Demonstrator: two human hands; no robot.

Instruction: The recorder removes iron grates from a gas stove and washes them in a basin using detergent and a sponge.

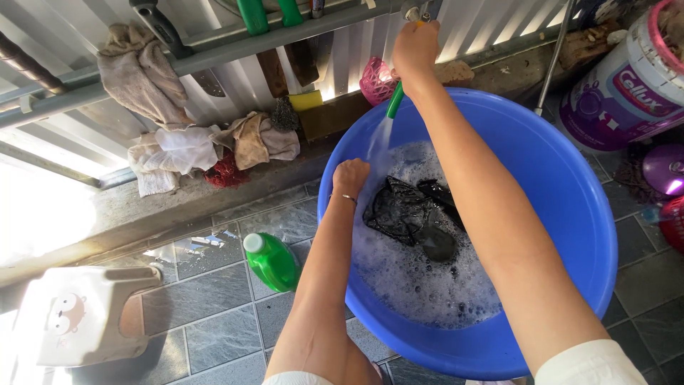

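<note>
A big blue basin (563, 192) stands on the tiled floor, filled with foamy water and a dark cloth (413, 214). My right hand (415, 44) is raised to the tap (413, 14) at the wall and grips it. Water streams from a green spout (395, 101) down into the suds. My left hand (350, 176) is closed at the basin's left rim, beside the stream, touching the foam. I cannot see anything held in it.
A green bottle (272, 261) with a white cap lies on the tiles left of the basin. Rags (178, 146), a sponge (305, 100) and a pink scrubber (376, 80) sit along the ledge. A white bucket (627, 85) stands at the right, a small stool (82, 314) at the lower left.
</note>
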